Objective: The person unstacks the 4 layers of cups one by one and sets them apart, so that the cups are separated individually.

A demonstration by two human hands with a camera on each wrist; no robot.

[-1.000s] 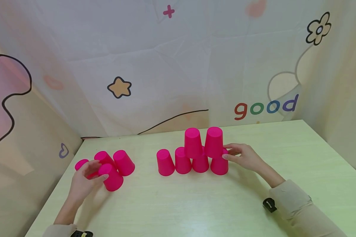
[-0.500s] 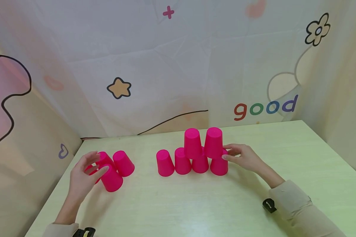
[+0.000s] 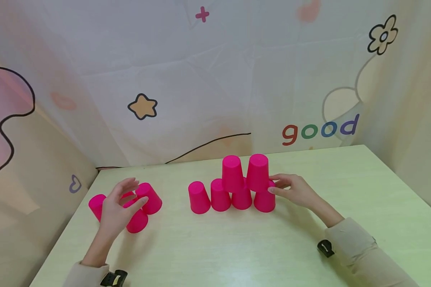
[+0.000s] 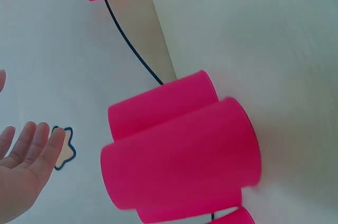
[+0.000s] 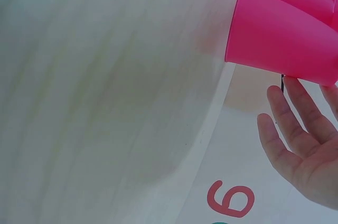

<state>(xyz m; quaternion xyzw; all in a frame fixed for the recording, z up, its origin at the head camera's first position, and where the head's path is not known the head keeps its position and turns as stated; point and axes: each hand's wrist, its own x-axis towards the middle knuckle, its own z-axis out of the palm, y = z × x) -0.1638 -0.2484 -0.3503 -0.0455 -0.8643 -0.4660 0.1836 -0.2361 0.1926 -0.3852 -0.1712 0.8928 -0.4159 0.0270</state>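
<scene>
Over a group of upturned pink cups on the left, my left hand [image 3: 120, 211] hovers with its fingers apart and loosely bent, nothing held. It partly hides the front cup [image 3: 137, 222] and one behind it. A back cup [image 3: 149, 198] and a far-left cup [image 3: 97, 206] show at its sides. In the left wrist view this hand [image 4: 29, 168] is away from the cups. My right hand [image 3: 296, 190] touches the side of the right end cup [image 3: 265, 201] of a row. Its fingers [image 5: 288, 123] are extended beside that cup in the right wrist view.
Two upturned cups, a left upper one [image 3: 232, 174] and a right upper one [image 3: 258, 173], stand on the row's right part. The row's left end cup [image 3: 200, 198] bears nothing. A printed cloth [image 3: 186, 95] hangs behind the pale table [image 3: 208, 251].
My left hand has moved right, from beside the far-left cup to above the front cups, uncovering the far-left one. The right hand and the stacked cups look the same.
</scene>
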